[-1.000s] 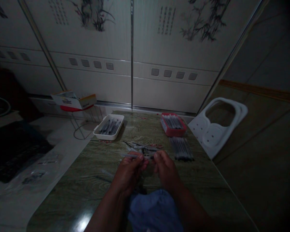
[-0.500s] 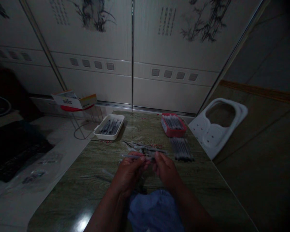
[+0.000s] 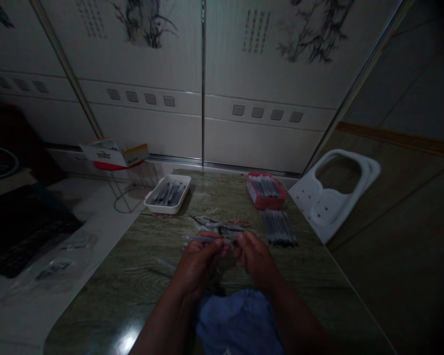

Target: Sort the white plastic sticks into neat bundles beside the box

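Note:
My left hand (image 3: 202, 254) is closed round a thin, pale pen-like tube (image 3: 198, 238), which points left out of its fingers. Close to the tube's right end, my right hand (image 3: 250, 246) has its thumb and fingers pinched together; what lies between them is too small and dark to make out. Loose tubes (image 3: 229, 227) lie on the table just beyond both hands. To the right is a row of clear tubes with dark ends (image 3: 279, 228). Similar dark pieces fill a white tray (image 3: 165, 209), and more tubes fill a red box (image 3: 269, 202).
The green wood-grain table (image 3: 133, 276) ends at a right edge beside a white plastic chair (image 3: 329, 197). Blue cloth (image 3: 239, 320) lies between my forearms. An open carton (image 3: 111, 156) rests on a red stool at the left, and small reddish bits are scattered beyond my hands.
My right hand's fingers have curled slightly and shifted a little at the tube's right end. My left hand and the tube have hardly moved.

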`<state>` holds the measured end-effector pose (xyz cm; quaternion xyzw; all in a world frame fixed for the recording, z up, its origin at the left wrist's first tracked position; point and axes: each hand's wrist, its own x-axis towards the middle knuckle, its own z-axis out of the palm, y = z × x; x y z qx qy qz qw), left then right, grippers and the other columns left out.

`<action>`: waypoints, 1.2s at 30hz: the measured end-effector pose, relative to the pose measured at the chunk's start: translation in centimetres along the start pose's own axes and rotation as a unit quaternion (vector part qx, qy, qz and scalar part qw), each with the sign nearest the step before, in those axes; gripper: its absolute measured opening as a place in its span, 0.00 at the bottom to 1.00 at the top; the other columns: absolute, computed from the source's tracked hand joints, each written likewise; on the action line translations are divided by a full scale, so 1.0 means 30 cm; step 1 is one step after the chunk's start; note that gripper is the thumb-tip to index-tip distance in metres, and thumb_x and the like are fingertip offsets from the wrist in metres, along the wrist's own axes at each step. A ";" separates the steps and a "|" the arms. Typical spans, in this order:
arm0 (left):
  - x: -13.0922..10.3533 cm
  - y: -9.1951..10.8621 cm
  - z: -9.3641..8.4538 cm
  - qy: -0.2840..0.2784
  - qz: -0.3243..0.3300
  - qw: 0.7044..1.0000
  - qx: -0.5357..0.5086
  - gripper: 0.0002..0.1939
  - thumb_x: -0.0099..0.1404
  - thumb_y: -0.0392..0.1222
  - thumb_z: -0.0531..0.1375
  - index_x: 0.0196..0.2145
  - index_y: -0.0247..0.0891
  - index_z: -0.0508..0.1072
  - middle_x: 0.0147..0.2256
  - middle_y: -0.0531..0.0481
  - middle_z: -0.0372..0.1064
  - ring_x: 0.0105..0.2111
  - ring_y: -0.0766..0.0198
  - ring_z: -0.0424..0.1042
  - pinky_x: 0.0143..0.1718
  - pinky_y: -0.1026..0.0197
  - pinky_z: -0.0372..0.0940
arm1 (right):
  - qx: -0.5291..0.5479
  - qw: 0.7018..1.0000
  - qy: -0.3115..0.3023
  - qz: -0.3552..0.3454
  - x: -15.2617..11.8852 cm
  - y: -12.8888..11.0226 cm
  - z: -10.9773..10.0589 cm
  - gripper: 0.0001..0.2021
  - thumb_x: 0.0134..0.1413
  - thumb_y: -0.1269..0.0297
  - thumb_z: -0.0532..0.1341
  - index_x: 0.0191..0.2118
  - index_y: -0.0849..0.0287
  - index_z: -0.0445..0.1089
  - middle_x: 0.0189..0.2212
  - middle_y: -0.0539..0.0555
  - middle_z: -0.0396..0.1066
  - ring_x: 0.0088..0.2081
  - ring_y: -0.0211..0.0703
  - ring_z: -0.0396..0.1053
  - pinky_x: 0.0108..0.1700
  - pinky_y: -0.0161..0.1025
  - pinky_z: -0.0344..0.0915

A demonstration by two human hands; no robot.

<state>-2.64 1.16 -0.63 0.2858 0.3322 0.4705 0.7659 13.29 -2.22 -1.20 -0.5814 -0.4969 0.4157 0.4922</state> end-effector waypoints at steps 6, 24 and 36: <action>-0.003 -0.002 -0.001 -0.017 -0.005 1.000 -0.010 0.14 0.54 0.34 0.72 0.36 0.35 0.73 0.35 0.45 0.78 0.35 0.62 0.78 0.41 0.63 0.71 | 0.001 1.000 -0.020 -0.010 0.003 0.009 -0.004 0.22 0.63 0.41 0.55 0.29 0.56 0.64 0.21 0.46 0.62 0.21 0.36 0.57 0.24 0.34 0.54; -0.008 0.005 0.005 -0.012 -0.013 1.000 -0.011 0.14 0.54 0.35 0.72 0.36 0.35 0.73 0.34 0.46 0.78 0.36 0.61 0.79 0.42 0.63 0.71 | -0.009 0.999 -0.043 -0.027 -0.001 0.007 -0.012 0.24 0.66 0.42 0.50 0.29 0.56 0.65 0.21 0.46 0.61 0.22 0.36 0.57 0.25 0.35 0.53; -0.011 -0.009 0.002 0.003 0.005 1.000 -0.018 0.10 0.61 0.40 0.69 0.36 0.37 0.72 0.29 0.54 0.73 0.30 0.69 0.74 0.36 0.68 0.69 | -0.042 0.996 -0.051 -0.065 -0.010 0.011 -0.009 0.18 0.68 0.48 0.52 0.32 0.56 0.63 0.24 0.46 0.61 0.25 0.37 0.58 0.27 0.36 0.54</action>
